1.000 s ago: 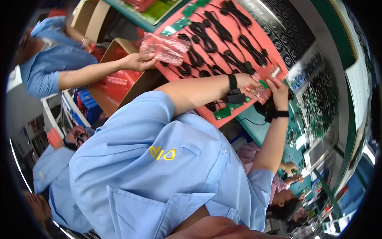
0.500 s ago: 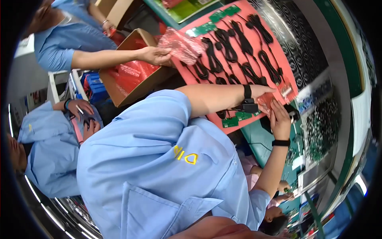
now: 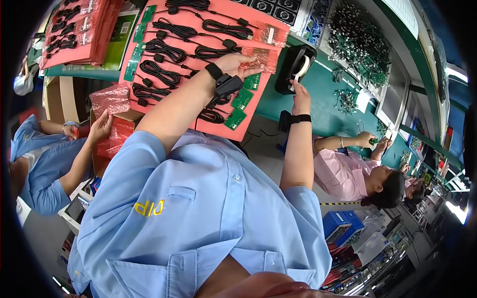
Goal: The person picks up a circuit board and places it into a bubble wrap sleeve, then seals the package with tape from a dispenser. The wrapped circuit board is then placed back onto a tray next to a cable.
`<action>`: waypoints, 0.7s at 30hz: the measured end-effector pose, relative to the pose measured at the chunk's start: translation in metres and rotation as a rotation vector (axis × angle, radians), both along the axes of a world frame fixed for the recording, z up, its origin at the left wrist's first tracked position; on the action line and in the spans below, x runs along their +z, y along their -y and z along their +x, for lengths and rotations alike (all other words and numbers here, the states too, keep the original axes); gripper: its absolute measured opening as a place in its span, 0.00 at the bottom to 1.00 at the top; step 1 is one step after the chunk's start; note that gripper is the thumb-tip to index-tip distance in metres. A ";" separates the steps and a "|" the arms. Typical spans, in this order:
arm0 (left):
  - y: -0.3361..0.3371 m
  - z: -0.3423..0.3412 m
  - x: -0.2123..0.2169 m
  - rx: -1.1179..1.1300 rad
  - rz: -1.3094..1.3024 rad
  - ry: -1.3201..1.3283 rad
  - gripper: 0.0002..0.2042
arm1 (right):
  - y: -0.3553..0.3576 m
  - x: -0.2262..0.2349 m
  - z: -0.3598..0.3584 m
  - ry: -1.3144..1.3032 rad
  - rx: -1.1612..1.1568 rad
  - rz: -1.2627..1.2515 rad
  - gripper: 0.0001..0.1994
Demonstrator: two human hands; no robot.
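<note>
Nearest is the person's own blue shirt (image 3: 198, 218), both bare forearms reaching away from it toward the bench. The left hand (image 3: 237, 62), a black strap at its wrist, lies on the pink mat (image 3: 248, 107), fingers closed on a small pink bag (image 3: 261, 55) that rests flat there. The bag looks thin, light and crinkly, likely slippery, so it is best pinched at an edge rather than across its middle. The right hand (image 3: 299, 95) is at the black tape dispenser (image 3: 294, 67) on the green bench (image 3: 328, 94), fingertips pinched together on the tape end at its mouth. Further along the mat lie coiled black cables (image 3: 159, 74) and green boards (image 3: 242, 99). A co-worker's hand (image 3: 101, 126) holds more pink bags (image 3: 110, 99) at the left.
</note>
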State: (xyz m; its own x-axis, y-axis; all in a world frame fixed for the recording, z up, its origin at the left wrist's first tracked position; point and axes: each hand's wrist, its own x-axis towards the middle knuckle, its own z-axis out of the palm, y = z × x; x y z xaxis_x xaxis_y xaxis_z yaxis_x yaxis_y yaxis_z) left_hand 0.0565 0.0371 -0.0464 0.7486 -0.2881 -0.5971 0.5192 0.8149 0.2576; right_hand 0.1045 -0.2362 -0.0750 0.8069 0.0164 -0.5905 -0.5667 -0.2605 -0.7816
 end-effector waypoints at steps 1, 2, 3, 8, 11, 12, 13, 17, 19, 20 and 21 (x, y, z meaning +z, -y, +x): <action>0.000 0.001 -0.005 -0.006 0.003 -0.004 0.11 | -0.003 0.003 -0.002 0.014 -0.090 0.084 0.17; -0.002 0.000 -0.011 -0.012 0.006 -0.008 0.11 | -0.006 0.006 -0.003 0.028 -0.180 0.167 0.16; -0.001 0.001 -0.005 -0.030 0.004 -0.010 0.11 | -0.003 0.005 -0.008 0.043 -0.285 0.243 0.15; -0.001 0.004 0.023 -0.083 0.062 0.027 0.12 | 0.009 -0.035 -0.050 0.281 -0.107 0.145 0.11; -0.003 0.003 0.022 -0.085 0.121 0.037 0.12 | 0.018 -0.051 -0.053 0.676 0.212 -0.378 0.08; 0.003 0.003 0.016 -0.078 0.108 0.057 0.11 | 0.023 -0.053 -0.056 0.677 0.211 -0.376 0.08; 0.004 0.000 0.007 -0.052 0.102 0.073 0.11 | 0.021 -0.044 -0.059 0.708 0.165 -0.356 0.08; 0.001 -0.012 0.005 0.014 0.165 0.107 0.10 | -0.030 0.039 -0.055 0.587 0.040 -0.022 0.07; 0.007 -0.016 0.006 0.010 0.185 0.123 0.10 | -0.063 0.076 -0.058 0.401 -0.024 0.239 0.07; 0.010 -0.017 0.007 0.020 0.182 0.147 0.10 | -0.082 0.084 -0.056 0.424 0.008 0.255 0.09; 0.012 -0.018 0.008 0.031 0.179 0.170 0.10 | -0.097 0.086 -0.053 0.446 0.042 0.272 0.11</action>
State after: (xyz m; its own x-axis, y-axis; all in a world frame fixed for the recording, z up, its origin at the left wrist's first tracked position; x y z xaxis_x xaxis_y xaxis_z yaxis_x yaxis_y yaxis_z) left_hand 0.0381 0.0249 -0.0389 0.8498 -0.1642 -0.5009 0.4310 0.7635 0.4809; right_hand 0.0512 -0.1388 0.0111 0.9743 0.1589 -0.1596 -0.1569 -0.0297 -0.9872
